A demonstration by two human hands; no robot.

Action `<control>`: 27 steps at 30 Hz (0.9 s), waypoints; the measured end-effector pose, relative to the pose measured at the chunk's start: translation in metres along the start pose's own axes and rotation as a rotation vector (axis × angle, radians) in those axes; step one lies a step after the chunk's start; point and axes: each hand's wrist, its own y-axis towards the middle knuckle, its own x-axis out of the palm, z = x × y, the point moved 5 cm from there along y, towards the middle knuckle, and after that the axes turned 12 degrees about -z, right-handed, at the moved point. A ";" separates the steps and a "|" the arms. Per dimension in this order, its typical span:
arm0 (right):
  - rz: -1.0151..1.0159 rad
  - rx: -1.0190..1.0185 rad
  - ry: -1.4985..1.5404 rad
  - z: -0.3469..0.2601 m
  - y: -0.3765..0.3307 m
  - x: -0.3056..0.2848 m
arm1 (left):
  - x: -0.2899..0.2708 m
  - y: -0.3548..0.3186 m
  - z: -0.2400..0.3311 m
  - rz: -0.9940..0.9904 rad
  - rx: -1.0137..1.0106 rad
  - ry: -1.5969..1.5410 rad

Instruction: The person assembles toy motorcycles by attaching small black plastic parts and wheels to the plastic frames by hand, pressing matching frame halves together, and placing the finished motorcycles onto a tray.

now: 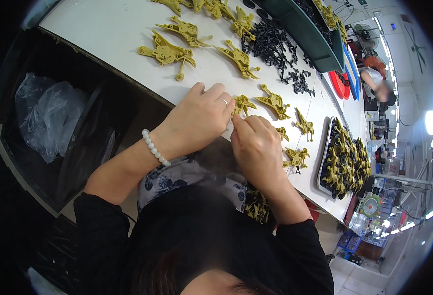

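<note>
Close together at the table's front edge, both my hands work at a yellow-green plastic part [242, 104]. My left hand [201, 112], with a ring and a pale bead bracelet, has its fingers curled onto the part's near side. My right hand [257, 141] is closed in a pinch against the same part; what lies between its fingertips is hidden. Similar moulded pieces lie just beyond, one [274, 102] right of the held part and another [238, 59] farther back. A yellow piece [295, 157] with a small black bit sits right of my right hand.
Loose small black parts [270, 46] are heaped on the white table [113, 34] beside a dark green bin [320, 44]. At the right stands a tray [321, 179] full of yellow-and-black pieces. Red and blue trays [338, 84] lie farther off. Another person [374, 78] is in the background.
</note>
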 end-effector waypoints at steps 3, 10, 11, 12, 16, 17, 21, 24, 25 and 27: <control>0.039 -0.013 0.110 0.009 0.002 0.000 | 0.001 -0.001 -0.003 0.004 -0.019 -0.001; 0.055 0.265 0.618 0.034 -0.003 0.005 | 0.003 0.000 -0.005 0.003 -0.029 -0.060; 0.054 0.183 0.489 0.031 -0.002 0.005 | 0.003 0.000 -0.005 0.003 -0.029 -0.061; 0.053 0.102 0.361 0.027 -0.002 0.004 | 0.003 -0.001 -0.005 0.004 -0.031 -0.055; 0.061 -0.007 0.131 0.007 0.002 -0.003 | 0.003 0.000 -0.004 0.005 -0.032 -0.030; 0.060 -0.007 0.130 0.004 0.003 -0.004 | 0.003 -0.001 -0.004 0.006 -0.032 -0.031; 0.014 -0.032 0.000 -0.002 0.001 0.002 | 0.003 0.000 0.000 -0.006 -0.015 -0.011; -0.005 -0.058 0.002 -0.006 0.001 0.009 | 0.002 -0.001 0.000 -0.009 -0.022 0.009; -0.022 -0.064 0.021 -0.006 0.001 0.010 | 0.003 -0.001 0.000 -0.020 -0.029 0.011; 0.007 -0.048 0.135 -0.001 0.000 0.004 | 0.004 -0.001 -0.004 0.007 -0.019 -0.020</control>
